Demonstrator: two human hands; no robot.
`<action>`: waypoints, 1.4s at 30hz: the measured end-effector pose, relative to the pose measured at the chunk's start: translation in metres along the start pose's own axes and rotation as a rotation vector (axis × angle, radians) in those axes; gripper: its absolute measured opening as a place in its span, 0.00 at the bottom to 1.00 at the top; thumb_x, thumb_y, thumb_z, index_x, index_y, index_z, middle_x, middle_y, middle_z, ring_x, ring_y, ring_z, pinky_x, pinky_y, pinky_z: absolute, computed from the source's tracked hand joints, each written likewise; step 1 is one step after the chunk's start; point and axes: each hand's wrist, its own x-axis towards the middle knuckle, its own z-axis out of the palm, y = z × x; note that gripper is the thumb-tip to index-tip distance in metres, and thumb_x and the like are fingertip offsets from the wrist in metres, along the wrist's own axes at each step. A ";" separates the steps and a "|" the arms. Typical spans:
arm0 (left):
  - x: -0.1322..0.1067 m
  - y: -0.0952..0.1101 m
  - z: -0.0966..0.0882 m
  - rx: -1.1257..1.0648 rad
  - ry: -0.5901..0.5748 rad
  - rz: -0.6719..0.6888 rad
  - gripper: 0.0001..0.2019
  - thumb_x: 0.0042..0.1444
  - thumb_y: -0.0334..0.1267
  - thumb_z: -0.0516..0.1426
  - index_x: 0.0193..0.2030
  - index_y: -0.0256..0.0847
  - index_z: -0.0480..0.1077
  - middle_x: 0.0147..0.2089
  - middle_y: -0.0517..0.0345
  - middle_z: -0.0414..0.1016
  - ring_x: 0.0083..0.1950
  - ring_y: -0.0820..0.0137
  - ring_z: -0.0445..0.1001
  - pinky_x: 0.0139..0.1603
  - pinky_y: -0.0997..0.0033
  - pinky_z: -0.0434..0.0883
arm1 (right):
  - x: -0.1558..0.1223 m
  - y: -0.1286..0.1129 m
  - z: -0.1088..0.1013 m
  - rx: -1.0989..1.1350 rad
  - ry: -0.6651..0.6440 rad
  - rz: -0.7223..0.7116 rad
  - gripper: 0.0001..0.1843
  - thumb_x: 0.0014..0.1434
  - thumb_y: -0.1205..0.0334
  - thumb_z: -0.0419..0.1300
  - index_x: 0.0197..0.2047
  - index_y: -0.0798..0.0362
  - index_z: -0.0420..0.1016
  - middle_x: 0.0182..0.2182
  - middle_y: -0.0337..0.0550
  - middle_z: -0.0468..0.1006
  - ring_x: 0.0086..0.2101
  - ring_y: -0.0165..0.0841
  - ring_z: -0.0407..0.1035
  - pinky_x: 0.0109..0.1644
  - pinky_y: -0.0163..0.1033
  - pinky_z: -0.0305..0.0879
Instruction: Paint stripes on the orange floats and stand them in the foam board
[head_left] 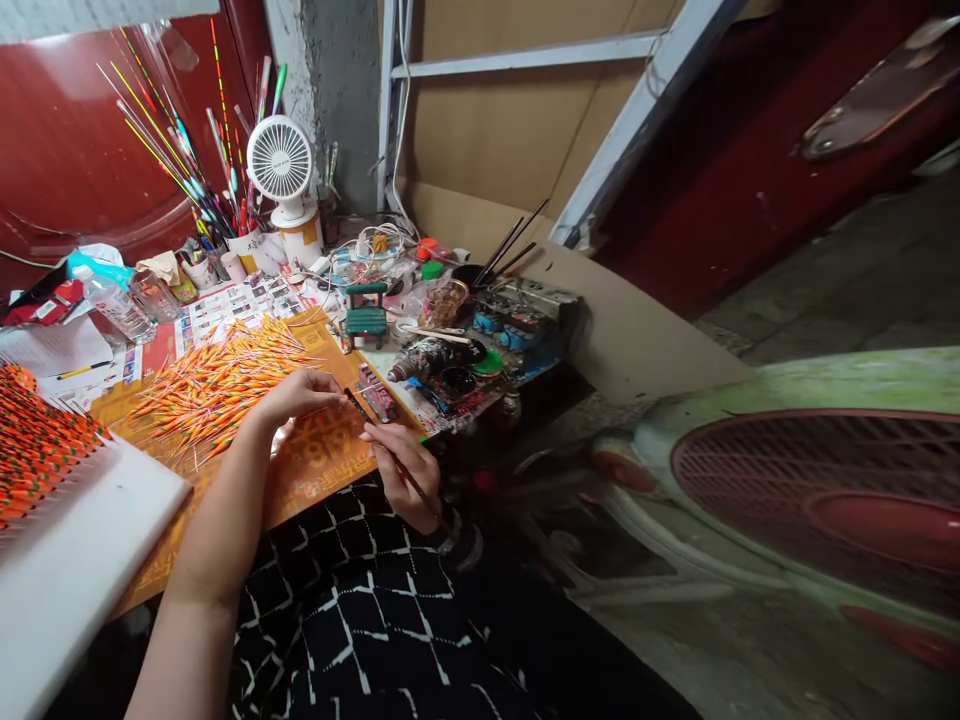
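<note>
A thin dark brush (360,406) is gripped in the right hand (401,470) over the near edge of the table (319,465), its tip pointed towards the left hand (300,395). The left hand's fingers are drawn together just beside the pile of orange floats (217,385); whether one is pinched cannot be told. More floats are stood in a white rack (82,540) at the left edge.

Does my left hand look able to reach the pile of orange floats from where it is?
Probably yes. The left hand lies at the edge of the pile of orange floats, with nothing between them. Whether it already holds something is unclear. The right hand grips a paintbrush.
</note>
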 end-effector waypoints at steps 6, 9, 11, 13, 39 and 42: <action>0.000 -0.002 -0.001 0.011 -0.030 -0.024 0.17 0.53 0.51 0.64 0.34 0.37 0.78 0.27 0.59 0.74 0.26 0.75 0.68 0.27 0.75 0.62 | -0.004 0.007 -0.024 -0.090 0.037 0.041 0.15 0.69 0.64 0.55 0.56 0.47 0.76 0.40 0.46 0.83 0.41 0.37 0.78 0.47 0.46 0.79; 0.000 -0.002 0.002 -0.015 0.001 -0.064 0.17 0.53 0.52 0.64 0.33 0.37 0.78 0.24 0.60 0.72 0.23 0.76 0.65 0.24 0.75 0.59 | -0.007 0.009 -0.032 -0.106 0.044 0.055 0.13 0.69 0.64 0.54 0.52 0.48 0.78 0.39 0.46 0.83 0.39 0.37 0.79 0.44 0.46 0.80; 0.000 -0.002 0.004 -0.048 0.011 -0.080 0.17 0.52 0.52 0.64 0.31 0.37 0.78 0.22 0.61 0.70 0.22 0.77 0.64 0.23 0.75 0.57 | -0.009 0.012 -0.034 -0.121 0.056 0.064 0.12 0.69 0.64 0.54 0.50 0.48 0.78 0.38 0.46 0.83 0.38 0.37 0.79 0.43 0.46 0.80; 0.001 0.000 0.008 -0.095 0.012 -0.091 0.18 0.52 0.52 0.64 0.30 0.37 0.77 0.22 0.61 0.69 0.21 0.78 0.62 0.22 0.75 0.55 | -0.011 0.015 -0.035 -0.122 0.069 0.067 0.13 0.69 0.64 0.54 0.50 0.48 0.79 0.38 0.46 0.83 0.38 0.37 0.79 0.43 0.46 0.80; 0.013 0.004 0.029 -0.373 -0.008 -0.134 0.21 0.44 0.52 0.69 0.29 0.33 0.75 0.21 0.62 0.69 0.19 0.81 0.59 0.21 0.77 0.49 | -0.021 0.041 -0.016 -0.122 0.102 -0.130 0.21 0.68 0.73 0.57 0.61 0.48 0.76 0.42 0.47 0.83 0.40 0.34 0.79 0.46 0.42 0.79; 0.011 0.005 0.028 -0.341 -0.008 -0.153 0.21 0.45 0.53 0.68 0.30 0.34 0.76 0.21 0.63 0.68 0.19 0.81 0.57 0.21 0.77 0.48 | -0.021 0.040 -0.016 -0.149 0.096 -0.129 0.21 0.68 0.72 0.57 0.61 0.48 0.76 0.42 0.47 0.83 0.39 0.34 0.79 0.46 0.42 0.79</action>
